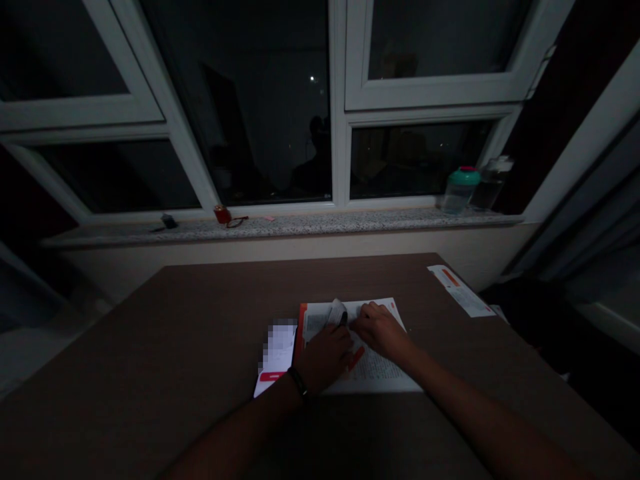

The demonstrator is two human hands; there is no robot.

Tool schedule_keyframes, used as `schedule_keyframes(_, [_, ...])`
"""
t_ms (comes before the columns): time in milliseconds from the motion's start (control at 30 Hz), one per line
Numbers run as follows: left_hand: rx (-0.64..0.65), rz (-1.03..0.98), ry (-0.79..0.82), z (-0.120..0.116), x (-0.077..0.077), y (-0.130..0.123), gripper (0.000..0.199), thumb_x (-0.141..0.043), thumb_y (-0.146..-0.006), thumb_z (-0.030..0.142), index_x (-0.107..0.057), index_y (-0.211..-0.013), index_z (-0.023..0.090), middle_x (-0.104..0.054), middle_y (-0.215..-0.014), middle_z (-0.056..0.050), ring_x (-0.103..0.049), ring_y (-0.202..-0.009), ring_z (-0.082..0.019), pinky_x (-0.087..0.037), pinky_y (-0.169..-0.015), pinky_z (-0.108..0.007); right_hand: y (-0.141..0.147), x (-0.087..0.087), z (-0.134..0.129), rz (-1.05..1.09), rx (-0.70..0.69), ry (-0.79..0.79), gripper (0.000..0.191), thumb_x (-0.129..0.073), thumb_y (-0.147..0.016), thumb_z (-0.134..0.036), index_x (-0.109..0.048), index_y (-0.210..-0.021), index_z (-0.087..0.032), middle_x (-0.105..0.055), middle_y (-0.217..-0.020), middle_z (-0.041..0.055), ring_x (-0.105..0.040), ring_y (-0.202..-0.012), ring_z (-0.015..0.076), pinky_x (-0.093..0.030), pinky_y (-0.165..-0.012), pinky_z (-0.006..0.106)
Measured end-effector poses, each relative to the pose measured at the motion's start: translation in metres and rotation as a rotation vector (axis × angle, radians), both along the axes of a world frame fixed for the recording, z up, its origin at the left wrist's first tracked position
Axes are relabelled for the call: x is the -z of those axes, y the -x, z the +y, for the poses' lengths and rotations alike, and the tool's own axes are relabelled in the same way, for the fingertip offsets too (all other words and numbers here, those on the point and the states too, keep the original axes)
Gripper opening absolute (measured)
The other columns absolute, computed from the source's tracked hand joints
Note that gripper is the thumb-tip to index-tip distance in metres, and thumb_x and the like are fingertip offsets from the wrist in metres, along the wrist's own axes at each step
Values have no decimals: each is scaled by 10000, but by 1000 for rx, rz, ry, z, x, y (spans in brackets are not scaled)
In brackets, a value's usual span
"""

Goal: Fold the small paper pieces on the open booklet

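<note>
Head view: left grip (324,359) and right grip (381,330) lie curled on a light, floppy booklet (373,370), hold unclear; take its edge.

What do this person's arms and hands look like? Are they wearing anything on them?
Both are bare: no sleeves show on the left forearm or right forearm, and neither the left hand nor the right hand wears a glove. A narrow black band, maybe a bracelet or watch strap, circles the left wrist. No cables or markings show, though the light is dim.
</note>
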State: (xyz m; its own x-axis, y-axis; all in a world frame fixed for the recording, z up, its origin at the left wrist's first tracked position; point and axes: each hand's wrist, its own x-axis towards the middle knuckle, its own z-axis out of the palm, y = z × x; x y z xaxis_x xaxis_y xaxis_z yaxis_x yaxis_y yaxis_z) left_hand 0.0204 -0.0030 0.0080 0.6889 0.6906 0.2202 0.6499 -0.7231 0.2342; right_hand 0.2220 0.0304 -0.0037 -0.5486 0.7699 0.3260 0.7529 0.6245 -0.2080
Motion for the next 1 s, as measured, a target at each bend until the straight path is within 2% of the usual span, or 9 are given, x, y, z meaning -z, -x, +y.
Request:
schedule_keyframes(133, [-4,28,5,-1,-3,-2,82,-577,-909,139,-589,-970,194,-611,-1083,-32,-520,-1065,-227,-438,-968,-361,0,1,4,20,2,13,209,-569,-916,-145,-725,-987,-266,-564,-921,48,-490,-957,218,-344,-792,331])
schedule_keyframes(467, [2,67,-27,-2,-3,-3,79,-592,-923,157,-612,-1000,162,-623,-1091,-46,-539,-1075,-224,-445,-980,-370,-3,3,8,17,-2,9,256,-577,-909,-126,-736,-1024,-292,-566,-906,41,-504,-948,208,-351,-798,320])
schedule_keyframes(667, [16,80,-99,-2,4,-2,282,-583,-925,177,-548,-1204,186,-569,-1266,-54,-485,-1194,-234,-398,-1051,-401,-1,0,4,-11,75,4,227,-556,-884,-98,-717,-990,-218,-579,-940,57,-504,-972,222,-352,-830,332])
schedule_keyframes(767, [31,82,-144,-1,9,-2,348,-551,-951,218,-492,-1291,176,-540,-1328,-79,-472,-1213,-239,-386,-1063,-412,1,0,1,-49,68,-20,206,-558,-887,-112,-696,-1017,-194,-585,-948,59,-500,-959,222,-352,-828,331])
schedule_keyframes(867, [48,64,-141,-1,10,-1,343,-535,-958,223,-487,-1292,163,-543,-1319,-85,-474,-1198,-240,-386,-1061,-399,2,1,-1,-62,35,-16,204,-554,-903,-123,-683,-1043,-194,-585,-960,56,-499,-948,212,-356,-823,322])
schedule_keyframes(1000, [75,19,-104,-3,4,-1,269,-521,-951,198,-523,-1220,185,-567,-1244,-69,-483,-1172,-236,-397,-1041,-396,1,1,-2,-56,24,-5,161,-558,-932,-199,-677,-1041,-190,-580,-979,58,-497,-959,214,-360,-821,328])
